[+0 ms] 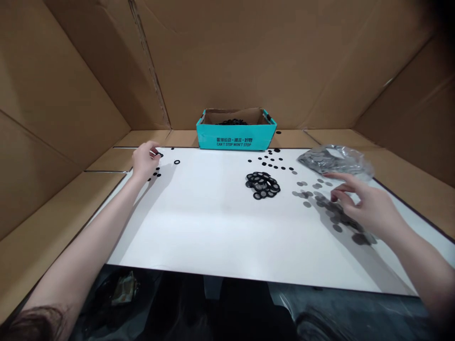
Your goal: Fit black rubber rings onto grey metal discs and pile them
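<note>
While the right hand (369, 206) hovers with its fingers spread and curled above the loose grey discs (336, 208), the left hand (145, 161) works at the far edge of the white board (213, 227), fingertips pressed together on what looks like a black ring (159, 155), though the view there is poor. Mid-board, the heap of black rings (263, 185) sits loosely piled; one stray knock could slide it into the grey discs and mix them! Further on, the clear plastic bag (334, 160) slumps near the board's corner, and a snagged finger could spill it. Beyond, the teal cardboard box (236, 137) holds more black rings (232, 122); any ring dropped short could roll behind the board.
</note>
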### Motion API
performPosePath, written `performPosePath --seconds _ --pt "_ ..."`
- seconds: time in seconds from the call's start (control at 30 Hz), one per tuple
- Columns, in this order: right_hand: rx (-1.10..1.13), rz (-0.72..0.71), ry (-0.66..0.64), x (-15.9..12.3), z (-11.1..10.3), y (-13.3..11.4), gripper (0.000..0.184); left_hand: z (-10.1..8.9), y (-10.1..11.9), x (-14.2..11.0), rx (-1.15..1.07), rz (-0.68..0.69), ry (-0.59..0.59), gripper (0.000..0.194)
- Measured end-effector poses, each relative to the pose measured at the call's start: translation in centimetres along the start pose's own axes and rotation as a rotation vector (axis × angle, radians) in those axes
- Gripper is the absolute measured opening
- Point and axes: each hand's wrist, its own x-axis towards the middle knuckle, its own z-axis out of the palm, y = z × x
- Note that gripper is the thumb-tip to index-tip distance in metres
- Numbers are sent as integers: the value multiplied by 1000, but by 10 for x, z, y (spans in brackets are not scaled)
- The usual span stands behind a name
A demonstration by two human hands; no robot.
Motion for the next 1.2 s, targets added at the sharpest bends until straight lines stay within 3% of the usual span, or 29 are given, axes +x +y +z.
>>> performPosePath --seconds 0.27,0.5,0.6,0.8,0.97,1.2 --pt "-75 128 -73 -2 2 21 42 -10 26 -13 -129 73 12 34" --pt "-57 -63 -118 -11 0 50 47 -8 32 -21 -198 78 7 34" --pt "-58 -43 -124 -16 1 48 51 -7 33 -22 -186 74 -9 34" --pt "3 76 -58 -19 4 33 40 -7 35 -23 -203 81 -21 35" --pt "93 136 6 -17 3 22 48 -7 34 -25 -216 83 -26 35" --pt "201 219 18 -12 5 15 32 -8 39 -29 -256 118 -21 35"
